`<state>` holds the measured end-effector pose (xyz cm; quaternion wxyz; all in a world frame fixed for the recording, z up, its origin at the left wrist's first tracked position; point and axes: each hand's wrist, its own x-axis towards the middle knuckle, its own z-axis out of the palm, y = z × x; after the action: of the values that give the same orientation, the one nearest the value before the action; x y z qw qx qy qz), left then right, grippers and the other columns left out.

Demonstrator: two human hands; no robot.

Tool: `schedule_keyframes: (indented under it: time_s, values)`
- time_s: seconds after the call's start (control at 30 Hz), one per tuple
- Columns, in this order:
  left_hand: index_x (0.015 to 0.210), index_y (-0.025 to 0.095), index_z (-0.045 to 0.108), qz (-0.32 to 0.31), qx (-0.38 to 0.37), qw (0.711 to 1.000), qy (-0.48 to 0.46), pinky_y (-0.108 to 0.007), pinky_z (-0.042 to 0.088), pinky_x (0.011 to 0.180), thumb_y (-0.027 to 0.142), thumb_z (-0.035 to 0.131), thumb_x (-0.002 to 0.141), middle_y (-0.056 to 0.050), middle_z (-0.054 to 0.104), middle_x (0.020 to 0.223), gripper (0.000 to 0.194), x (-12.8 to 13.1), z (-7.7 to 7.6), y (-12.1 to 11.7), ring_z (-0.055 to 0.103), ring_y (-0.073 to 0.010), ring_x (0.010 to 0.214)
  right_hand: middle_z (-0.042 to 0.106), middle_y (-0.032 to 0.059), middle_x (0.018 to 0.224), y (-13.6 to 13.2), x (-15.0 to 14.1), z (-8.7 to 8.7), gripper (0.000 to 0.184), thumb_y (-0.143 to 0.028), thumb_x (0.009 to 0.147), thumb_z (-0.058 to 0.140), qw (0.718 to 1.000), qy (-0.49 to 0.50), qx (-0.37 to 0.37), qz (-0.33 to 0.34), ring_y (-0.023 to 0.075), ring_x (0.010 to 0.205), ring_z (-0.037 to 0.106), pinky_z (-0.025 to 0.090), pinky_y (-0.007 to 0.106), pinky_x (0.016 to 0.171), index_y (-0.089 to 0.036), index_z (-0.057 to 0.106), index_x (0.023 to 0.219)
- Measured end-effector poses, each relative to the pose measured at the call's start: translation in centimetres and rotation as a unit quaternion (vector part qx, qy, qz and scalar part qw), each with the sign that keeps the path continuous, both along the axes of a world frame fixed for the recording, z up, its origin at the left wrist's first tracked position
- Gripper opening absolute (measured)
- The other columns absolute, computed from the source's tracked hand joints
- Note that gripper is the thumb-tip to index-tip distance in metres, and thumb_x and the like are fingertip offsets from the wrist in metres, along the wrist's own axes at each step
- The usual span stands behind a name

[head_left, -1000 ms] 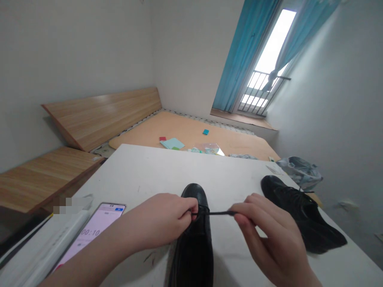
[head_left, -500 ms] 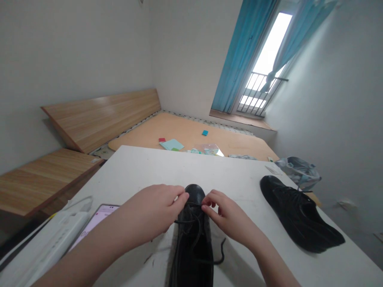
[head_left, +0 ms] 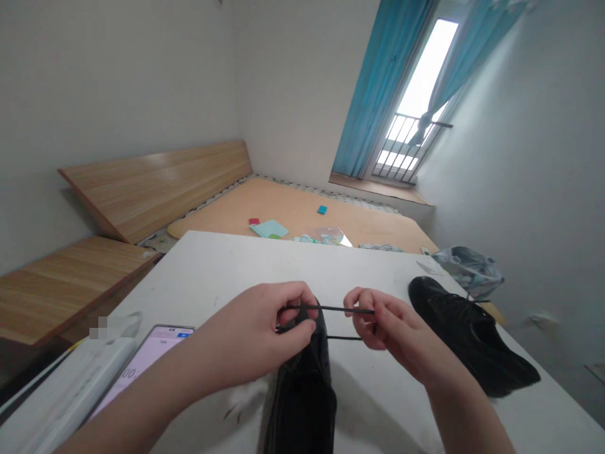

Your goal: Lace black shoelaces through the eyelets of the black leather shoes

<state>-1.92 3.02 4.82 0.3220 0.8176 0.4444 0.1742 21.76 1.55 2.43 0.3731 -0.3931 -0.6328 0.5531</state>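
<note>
A black shoe [head_left: 302, 397] stands on the white table [head_left: 227, 265] with its toe pointing away from me. Above its front part, a black shoelace [head_left: 333, 308] runs taut between my two hands. My left hand [head_left: 269, 328] is closed around the lace over the shoe's toe, hiding part of the upper. To the right of the shoe, my right hand [head_left: 382, 318] pinches the lace between thumb and fingers. A lower stretch of lace also reaches from the shoe to the right fingers.
A second black shoe [head_left: 467, 334] rests at the table's right side. On the left lie a phone [head_left: 151, 353] with a lit screen and a white power strip [head_left: 80, 378]. A plastic bag [head_left: 467, 271] hangs beyond the right edge; a bed board [head_left: 227, 202] holds small items.
Both hands have lifted off the shoe's toe, and the right hand has moved right. The lace, loose over the shoe before, is now stretched between them.
</note>
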Motion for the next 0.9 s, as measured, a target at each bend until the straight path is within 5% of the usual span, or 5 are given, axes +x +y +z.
schedule_keyframes:
  time_s: [0.17, 0.33, 0.6, 0.73, 0.9]
  values:
    - [0.092, 0.019, 0.073, 0.032, 0.035, 0.963, 0.266, -0.037, 0.046, 0.072, 0.025, 0.054, 0.086, -0.010, 0.075, 0.093, 0.021, -0.9, -1.5, 0.6, 0.069, -0.0294, 0.089, 0.067, 0.0036, 0.086, -0.4, 1.0, -0.8, 0.010, -0.031, 0.088, 0.062, 0.880, -0.456, 0.102, -0.085, 0.0185, 0.069, 0.056, 0.037, 0.029, 0.064, -0.023, 0.059, 0.093]
    - [0.071, 0.018, 0.072, 0.032, 0.044, 0.956, 0.287, -0.036, 0.045, 0.062, 0.030, 0.048, 0.090, -0.011, 0.073, 0.074, 0.032, -0.7, -1.6, 0.9, 0.068, -0.0290, 0.073, 0.070, 0.0070, 0.079, 0.6, 2.4, -2.8, 0.024, -0.029, 0.093, 0.049, 0.828, -0.544, 0.132, -0.029, 0.0235, 0.076, 0.064, 0.040, 0.031, 0.065, -0.020, 0.067, 0.079]
    - [0.064, 0.020, 0.066, 0.123, 0.266, 0.934, 0.204, -0.043, 0.039, 0.076, 0.023, 0.049, 0.083, -0.006, 0.067, 0.083, 0.026, -0.8, 0.3, 0.6, 0.057, -0.0281, 0.086, 0.065, 0.0019, 0.081, 0.6, 5.4, -2.2, 0.012, -0.028, 0.085, 0.057, 0.865, -0.135, 0.267, -0.403, 0.0170, 0.076, 0.058, 0.046, 0.027, 0.068, -0.022, 0.064, 0.077]
    - [0.060, 0.022, 0.053, 0.158, 0.274, 0.932, 0.179, -0.038, 0.033, 0.065, 0.024, 0.044, 0.084, -0.002, 0.058, 0.061, 0.026, -1.2, 1.0, 0.4, 0.051, -0.0238, 0.067, 0.068, 0.0005, 0.071, 0.7, 4.5, -1.1, 0.020, -0.028, 0.076, 0.066, 0.882, 0.223, 0.106, -0.401, 0.0152, 0.070, 0.063, 0.052, 0.024, 0.062, -0.021, 0.057, 0.059]
    - [0.063, 0.022, 0.048, 0.161, 0.234, 0.958, 0.022, -0.033, 0.033, 0.062, 0.032, 0.038, 0.092, 0.001, 0.056, 0.062, 0.032, -1.6, 1.9, -0.4, 0.052, -0.0194, 0.064, 0.057, -0.0051, 0.063, -0.4, 3.2, 1.0, 0.014, -0.012, 0.073, 0.065, 0.835, 0.403, 0.016, -0.374, 0.0108, 0.063, 0.061, 0.055, 0.022, 0.061, -0.019, 0.056, 0.065]
